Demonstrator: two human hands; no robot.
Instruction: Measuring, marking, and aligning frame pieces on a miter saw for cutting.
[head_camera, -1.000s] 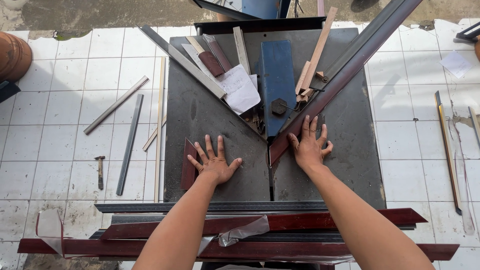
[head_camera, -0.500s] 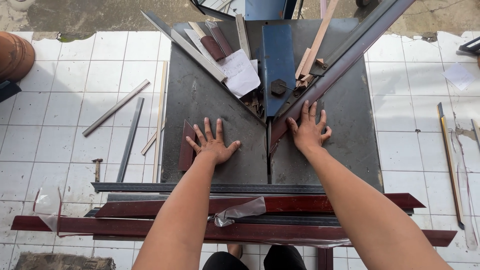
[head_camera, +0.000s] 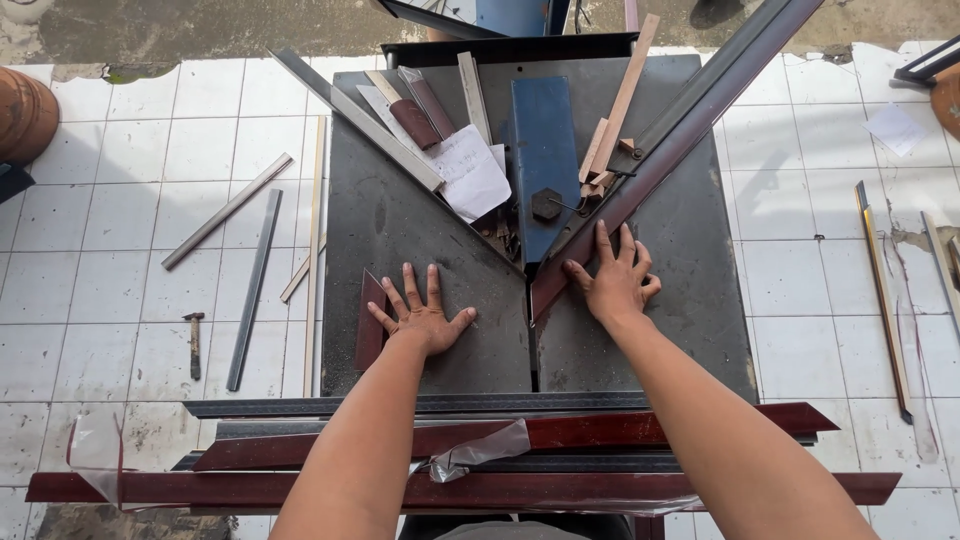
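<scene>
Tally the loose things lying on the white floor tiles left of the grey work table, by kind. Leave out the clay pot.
Grey metal bars: 2
Pale wooden strips: 2
Hammer: 1
Total: 5

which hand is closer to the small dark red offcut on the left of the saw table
Left. The left hand lies flat on the table with its little finger just beside the dark red offcut. The right hand is across the blade slot, pressing on the long maroon profile.
</scene>
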